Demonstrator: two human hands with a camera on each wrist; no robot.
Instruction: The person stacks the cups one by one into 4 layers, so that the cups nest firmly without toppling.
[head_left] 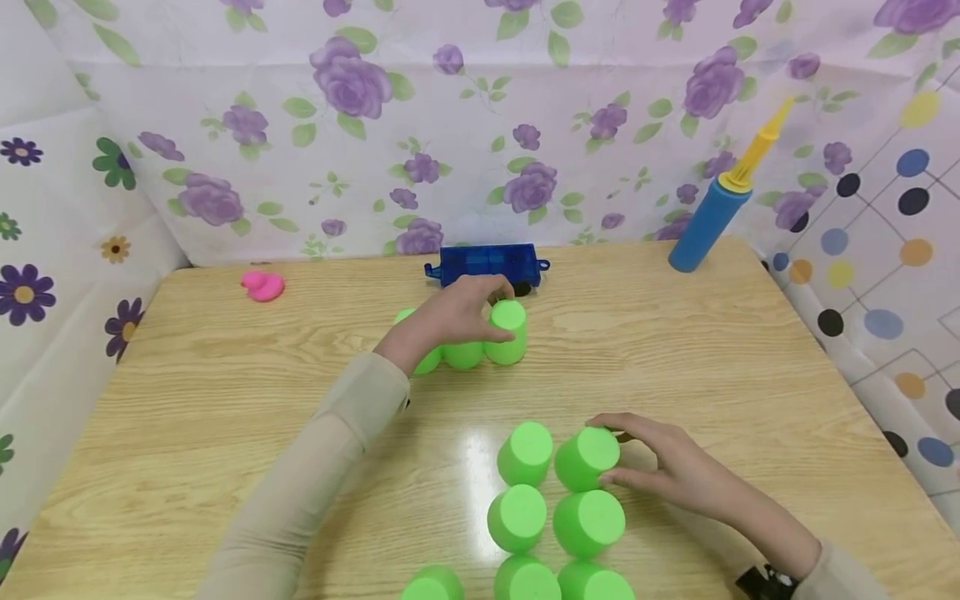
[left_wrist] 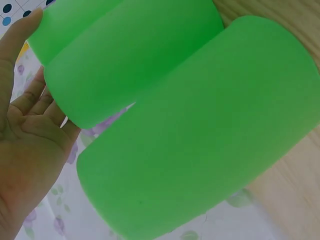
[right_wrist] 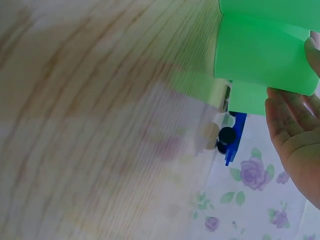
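The head view is showing a wooden table (head_left: 225, 392) walled in by flowered cloth, on which green cups are being handled upside down by two hands. The left hand (head_left: 450, 317) is being reached to the far group of three cups (head_left: 465, 350) near the middle of the table; its fingers are being curled over the rightmost cup (head_left: 508, 332) of that row, which is being grasped from above and from the side. Just behind this row a blue toy wagon (head_left: 486, 264) is being seen against the cloth. The right hand (head_left: 667, 467) is being laid at the near cluster of cups (head_left: 555, 517), which are being kept in two columns close to the front edge; its thumb and fingers are being wrapped round the far right cup (head_left: 588, 457) of that cluster, which is being tilted slightly towards its neighbour (head_left: 525, 452). In the left wrist view the palm (left_wrist: 30, 150) is being shown beside two green cup walls (left_wrist: 200, 130) that are touching one another, with fingers stretched along them. In the right wrist view, which is blurred, a green cup (right_wrist: 260, 55) is being touched by the fingertips (right_wrist: 312, 50). A pink duck (head_left: 262, 285) is being left at the far left, and a blue pump (head_left: 712, 208) with a yellow nozzle is being leaned at the far right corner.
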